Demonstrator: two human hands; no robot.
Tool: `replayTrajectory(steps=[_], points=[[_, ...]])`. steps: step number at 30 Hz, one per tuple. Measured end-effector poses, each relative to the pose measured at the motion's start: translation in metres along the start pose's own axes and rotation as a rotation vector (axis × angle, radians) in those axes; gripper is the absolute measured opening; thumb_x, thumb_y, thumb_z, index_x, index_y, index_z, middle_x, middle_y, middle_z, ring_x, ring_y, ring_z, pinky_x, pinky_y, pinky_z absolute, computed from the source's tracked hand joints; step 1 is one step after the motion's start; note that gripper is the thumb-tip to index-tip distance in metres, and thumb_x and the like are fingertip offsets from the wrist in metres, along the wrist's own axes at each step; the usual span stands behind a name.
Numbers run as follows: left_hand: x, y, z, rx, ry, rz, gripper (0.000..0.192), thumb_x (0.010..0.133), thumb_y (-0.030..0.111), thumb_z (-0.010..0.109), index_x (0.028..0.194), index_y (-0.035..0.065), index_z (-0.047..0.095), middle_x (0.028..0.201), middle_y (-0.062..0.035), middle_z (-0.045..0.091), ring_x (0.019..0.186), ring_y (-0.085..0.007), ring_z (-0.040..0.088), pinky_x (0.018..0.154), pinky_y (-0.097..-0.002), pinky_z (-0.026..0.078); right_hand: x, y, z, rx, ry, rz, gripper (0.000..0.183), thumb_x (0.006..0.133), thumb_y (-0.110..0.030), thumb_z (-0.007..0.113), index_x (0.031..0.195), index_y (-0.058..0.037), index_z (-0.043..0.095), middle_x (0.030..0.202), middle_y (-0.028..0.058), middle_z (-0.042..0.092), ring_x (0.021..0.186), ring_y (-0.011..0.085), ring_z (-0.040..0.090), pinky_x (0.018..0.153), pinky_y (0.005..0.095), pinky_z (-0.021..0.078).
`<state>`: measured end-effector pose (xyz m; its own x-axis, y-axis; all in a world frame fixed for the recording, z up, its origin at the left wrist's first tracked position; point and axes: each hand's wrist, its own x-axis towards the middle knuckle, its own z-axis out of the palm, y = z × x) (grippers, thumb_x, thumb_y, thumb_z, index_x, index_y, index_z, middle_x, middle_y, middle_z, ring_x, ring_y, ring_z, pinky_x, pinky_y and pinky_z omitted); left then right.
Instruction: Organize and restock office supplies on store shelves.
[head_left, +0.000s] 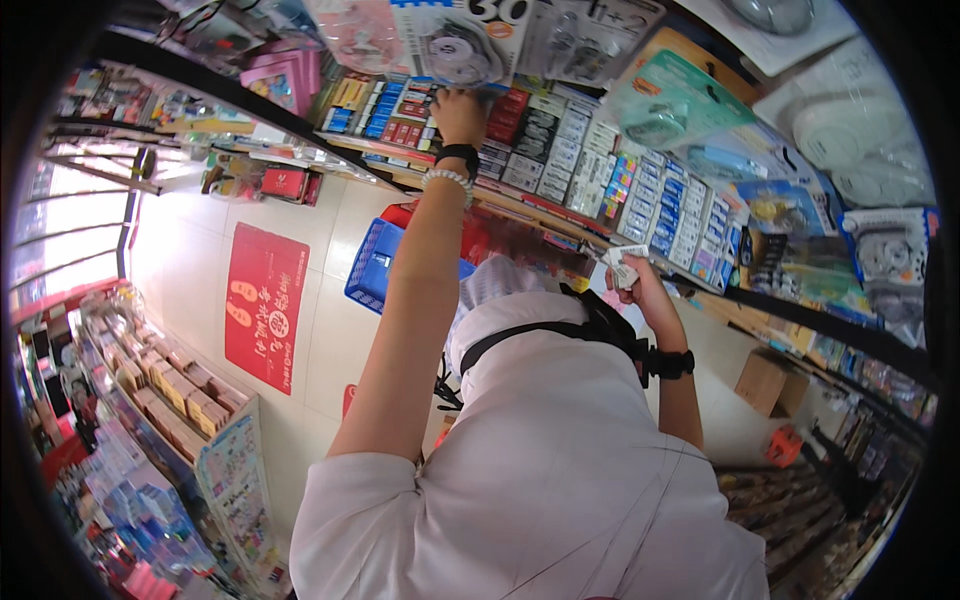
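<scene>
My left hand (459, 118), with a black band and a beaded bracelet at the wrist, reaches into a shelf (529, 208) of small boxed goods that look like erasers. Its fingertips are partly hidden under a hanging blister-packed correction tape (459, 51), so whether they grip anything is unclear. Dark red boxes (507, 116) stand just right of this hand, and red-and-white packs (405, 133) just left. In my right hand (646, 289), held before the shelf's front edge, are small white packs (627, 264). Blue-and-white packs (666, 214) fill the rows nearest to that hand.
More blister packs (679, 101) hang over the shelf. Below, a blue plastic basket (364, 266) stands on the tiled floor near a red mat (266, 307) bearing writing. A cardboard box (772, 381) lies at right. A display counter (232, 465) stands at lower left.
</scene>
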<state>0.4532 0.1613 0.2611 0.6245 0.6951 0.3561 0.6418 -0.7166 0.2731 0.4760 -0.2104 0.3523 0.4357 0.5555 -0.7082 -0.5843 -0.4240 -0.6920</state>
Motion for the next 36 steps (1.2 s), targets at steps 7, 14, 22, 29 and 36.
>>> replayTrajectory(steps=[7,14,22,29,36], points=[[-0.048,0.032,-0.057,-0.337,-0.037,-0.130,0.030,0.069,0.033,0.066,0.086,0.0086,0.064,0.082,-0.0115,0.061,0.078,-0.0308,0.057,0.072,-0.0443,0.042,0.002,-0.003,-0.004,0.094,-0.205,-0.077,0.036,0.088,-0.029,0.040,0.106,-0.0015,0.053,0.081,0.0052,0.061,0.058,0.0082,0.045,0.049,0.0210,0.0321],[-0.124,0.104,-0.117,-0.953,-0.264,-0.069,0.022,0.063,0.017,0.067,0.077,0.0004,0.064,0.073,-0.0163,0.061,0.072,-0.0314,0.058,0.066,-0.0374,0.047,0.015,-0.018,0.011,0.286,-0.239,-0.110,0.039,0.086,-0.039,0.041,0.108,-0.0097,0.052,0.097,0.0031,0.058,0.084,0.0149,0.054,0.064,0.0304,0.0411],[-0.169,0.128,-0.134,-0.721,-0.321,-0.048,0.022,0.066,0.021,0.067,0.076,0.0038,0.057,0.074,-0.0117,0.054,0.078,-0.0300,0.055,0.067,-0.0399,0.044,0.020,-0.015,0.011,0.395,-0.441,-0.102,0.036,0.087,-0.043,0.039,0.103,-0.0135,0.053,0.104,0.0016,0.054,0.102,0.0186,0.049,0.086,0.0433,0.0387],[-0.174,0.127,-0.135,-0.943,-0.489,-0.041,0.020,0.072,0.017,0.063,0.084,0.0025,0.057,0.077,-0.0126,0.058,0.076,-0.0277,0.058,0.066,-0.0356,0.046,0.025,-0.016,-0.002,0.231,-0.351,-0.065,0.038,0.088,-0.042,0.038,0.106,-0.0111,0.051,0.099,0.0034,0.056,0.093,0.0185,0.054,0.077,0.0393,0.0456],[-0.162,0.130,-0.115,-1.040,-0.478,-0.079,0.020,0.080,0.015,0.056,0.092,-0.0009,0.057,0.078,-0.0144,0.061,0.072,-0.0258,0.061,0.066,-0.0325,0.047,0.015,-0.014,-0.014,0.179,-0.313,-0.058,0.036,0.088,-0.037,0.039,0.098,-0.0050,0.054,0.088,0.0080,0.060,0.071,0.0181,0.057,0.065,0.0334,0.0482]])
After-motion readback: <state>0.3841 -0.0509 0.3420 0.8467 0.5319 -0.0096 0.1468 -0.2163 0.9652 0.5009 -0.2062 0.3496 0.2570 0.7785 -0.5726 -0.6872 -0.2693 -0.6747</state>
